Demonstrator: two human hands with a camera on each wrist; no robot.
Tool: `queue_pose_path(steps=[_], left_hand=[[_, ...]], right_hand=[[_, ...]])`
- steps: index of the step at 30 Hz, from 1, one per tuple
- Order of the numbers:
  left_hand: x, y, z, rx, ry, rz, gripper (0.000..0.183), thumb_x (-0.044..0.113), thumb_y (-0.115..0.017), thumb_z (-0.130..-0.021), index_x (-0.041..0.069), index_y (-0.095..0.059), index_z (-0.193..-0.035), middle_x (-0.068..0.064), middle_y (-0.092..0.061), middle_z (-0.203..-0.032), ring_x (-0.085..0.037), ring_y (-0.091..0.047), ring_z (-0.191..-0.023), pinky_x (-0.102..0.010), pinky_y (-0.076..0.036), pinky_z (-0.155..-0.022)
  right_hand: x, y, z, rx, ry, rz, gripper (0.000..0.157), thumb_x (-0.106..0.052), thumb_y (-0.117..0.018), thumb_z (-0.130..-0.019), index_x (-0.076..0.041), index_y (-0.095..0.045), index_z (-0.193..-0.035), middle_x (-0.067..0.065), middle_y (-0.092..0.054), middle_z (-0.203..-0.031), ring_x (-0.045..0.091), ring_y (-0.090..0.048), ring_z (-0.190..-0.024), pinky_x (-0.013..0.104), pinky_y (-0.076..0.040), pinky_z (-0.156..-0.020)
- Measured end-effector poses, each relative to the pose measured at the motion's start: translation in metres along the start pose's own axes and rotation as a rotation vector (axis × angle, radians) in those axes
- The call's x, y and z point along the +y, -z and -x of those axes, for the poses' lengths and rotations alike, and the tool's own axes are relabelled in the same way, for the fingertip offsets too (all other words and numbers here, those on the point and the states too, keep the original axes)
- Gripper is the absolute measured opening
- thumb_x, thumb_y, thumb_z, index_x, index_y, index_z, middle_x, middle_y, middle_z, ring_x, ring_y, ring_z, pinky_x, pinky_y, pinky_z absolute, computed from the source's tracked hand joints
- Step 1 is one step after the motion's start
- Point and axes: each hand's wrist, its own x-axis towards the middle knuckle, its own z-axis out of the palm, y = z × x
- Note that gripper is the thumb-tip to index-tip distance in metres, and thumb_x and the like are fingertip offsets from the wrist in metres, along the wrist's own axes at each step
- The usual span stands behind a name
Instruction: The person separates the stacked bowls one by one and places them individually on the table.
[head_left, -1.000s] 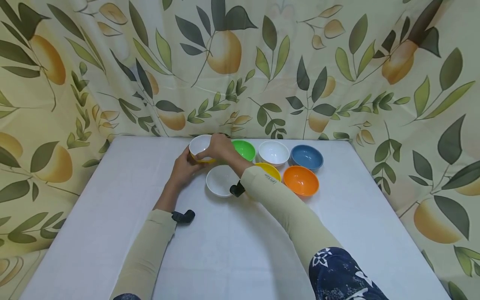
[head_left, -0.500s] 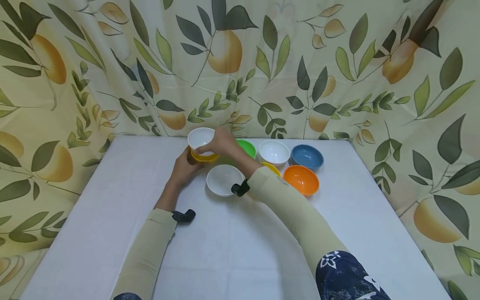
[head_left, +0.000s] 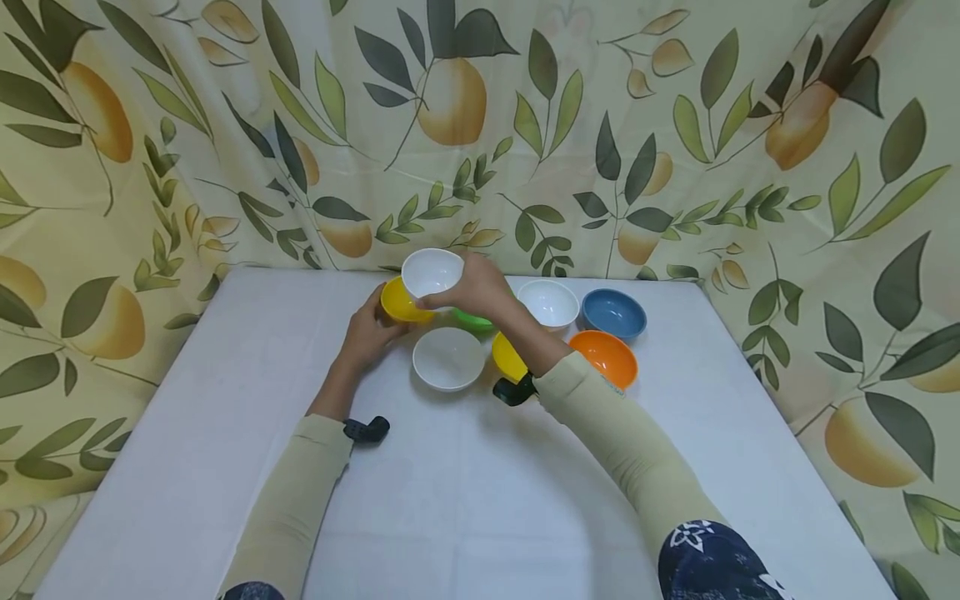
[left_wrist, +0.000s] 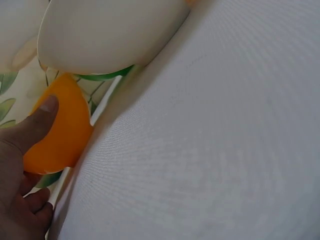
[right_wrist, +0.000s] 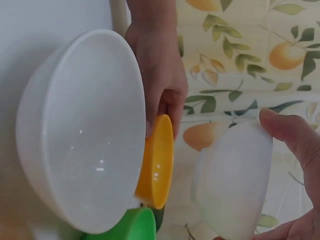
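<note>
My right hand (head_left: 480,287) pinches a small white bowl (head_left: 431,271) between thumb and fingers, holding it raised at the back of the table. In the right wrist view this bowl (right_wrist: 235,182) is tilted and apart from the others. My left hand (head_left: 367,335) grips a yellow bowl (head_left: 400,302), its thumb against the outer wall in the left wrist view, where the bowl (left_wrist: 65,130) looks orange. Just in front stands a larger white bowl (head_left: 447,360). A green bowl (head_left: 472,319) is partly hidden behind my right hand.
Right of my hands are a second yellow bowl (head_left: 507,358), partly covered by my right arm, another white bowl (head_left: 551,302), a blue bowl (head_left: 615,313) and an orange bowl (head_left: 609,358). A white cloth covers the table (head_left: 442,500). Behind it hangs a fruit-patterned curtain (head_left: 450,192).
My right hand has lifted the white bowl up out of the yellow bowl and moved it to the right. The left hand stays on the yellow bowl, now uncovered.
</note>
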Motion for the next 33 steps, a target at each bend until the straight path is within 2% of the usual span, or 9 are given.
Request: queue_pose_path(steps=[8, 17, 23, 33], left_hand=[[0.001, -0.001, -0.002, 0.012, -0.023, 0.015, 0.097, 0.035, -0.088, -0.088, 0.016, -0.033, -0.165, -0.009, -0.039, -0.166, -0.034, -0.035, -0.153, -0.054, -0.027, -0.125], [0.000, -0.002, -0.003, 0.027, 0.007, 0.018, 0.096, 0.032, -0.089, -0.087, 0.014, -0.035, -0.164, -0.009, -0.037, -0.167, -0.033, -0.034, -0.154, -0.051, -0.028, -0.125], [-0.001, -0.001, -0.002, 0.024, -0.003, 0.021, 0.095, 0.031, -0.089, -0.087, 0.014, -0.036, -0.164, -0.009, -0.037, -0.167, -0.033, -0.033, -0.154, -0.050, -0.028, -0.125], [-0.001, 0.002, 0.003, 0.000, 0.018, 0.036, 0.096, 0.027, -0.089, -0.088, 0.014, -0.033, -0.166, -0.007, -0.034, -0.169, -0.031, -0.031, -0.155, -0.049, -0.028, -0.125]], right_hand=[[0.009, 0.014, 0.015, 0.028, -0.008, -0.032, 0.093, -0.047, -0.096, -0.072, -0.003, -0.056, -0.143, 0.013, -0.067, -0.128, 0.030, -0.063, -0.109, 0.042, -0.060, -0.091], [0.023, 0.027, 0.032, 0.059, -0.109, -0.079, 0.105, -0.044, -0.098, -0.071, -0.001, -0.045, -0.152, 0.017, -0.060, -0.139, 0.034, -0.058, -0.119, 0.048, -0.058, -0.098], [0.037, 0.039, 0.049, 0.107, -0.132, -0.068, 0.110, -0.045, -0.096, -0.073, 0.001, -0.040, -0.156, 0.020, -0.058, -0.142, 0.037, -0.057, -0.121, 0.050, -0.056, -0.100], [0.066, 0.061, 0.071, 0.209, -0.152, -0.050, 0.103, -0.044, -0.095, -0.073, 0.003, -0.045, -0.151, 0.022, -0.059, -0.138, 0.040, -0.058, -0.118, 0.052, -0.058, -0.096]])
